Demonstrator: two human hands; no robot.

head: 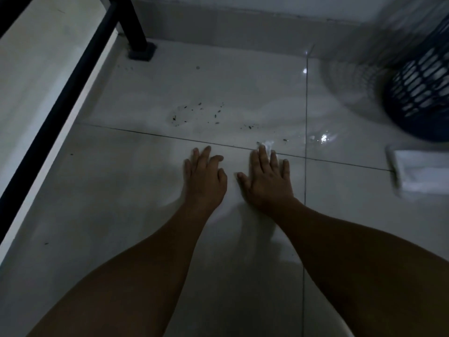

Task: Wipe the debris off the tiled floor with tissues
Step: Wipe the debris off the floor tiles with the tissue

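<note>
Glossy white floor tiles (121, 186) fill the dim corner, bounded by a wall skirting and a black metal frame (136, 27).

Right hand (267, 178): pressed flat, fingers spread, pinning a white tissue (267, 145) to the floor; only a crumpled edge shows past the fingertips. Left hand (205, 176): open, empty, resting on the tile as a brace.

Debris (199, 113): dark specks scattered on the tile beyond both hands, near the tissue but not under it.

Hazards:
- Wet sheen beside the tissue may soak and tear it, leaving shreds.
- A flat push may smear or scatter specks toward the blue basket (422, 93).
- The bracing hand may slip on the glossy tile.
- A folded white pack (422, 171) lies to the right, probably spare tissues.
</note>
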